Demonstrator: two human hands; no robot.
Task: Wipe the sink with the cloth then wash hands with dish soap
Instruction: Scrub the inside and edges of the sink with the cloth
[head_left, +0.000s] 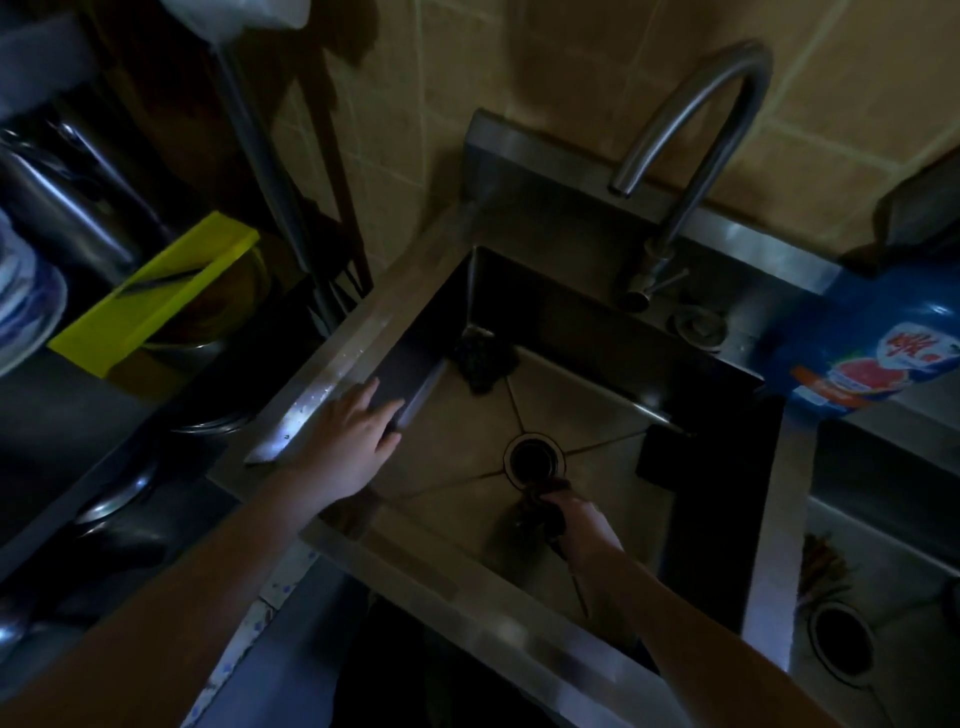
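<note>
A steel sink (582, 415) fills the middle of the view, with its drain (532, 460) at the centre of the floor. My right hand (582, 525) is down in the basin just in front of the drain and grips a dark cloth (543, 506) against the sink floor. My left hand (358, 431) rests with straight fingers on the sink's left rim, fingertips over the inner edge. A blue dish soap bottle (893, 338) lies on the counter at the right. A curved tap (691, 140) arches over the back of the sink.
A dark scourer (483, 361) sits in the sink's far left corner. A dark block (662, 457) lies against the right wall of the basin. A second basin (883, 571) is at the right. A yellow board (150, 291), pots and bowls stand at the left.
</note>
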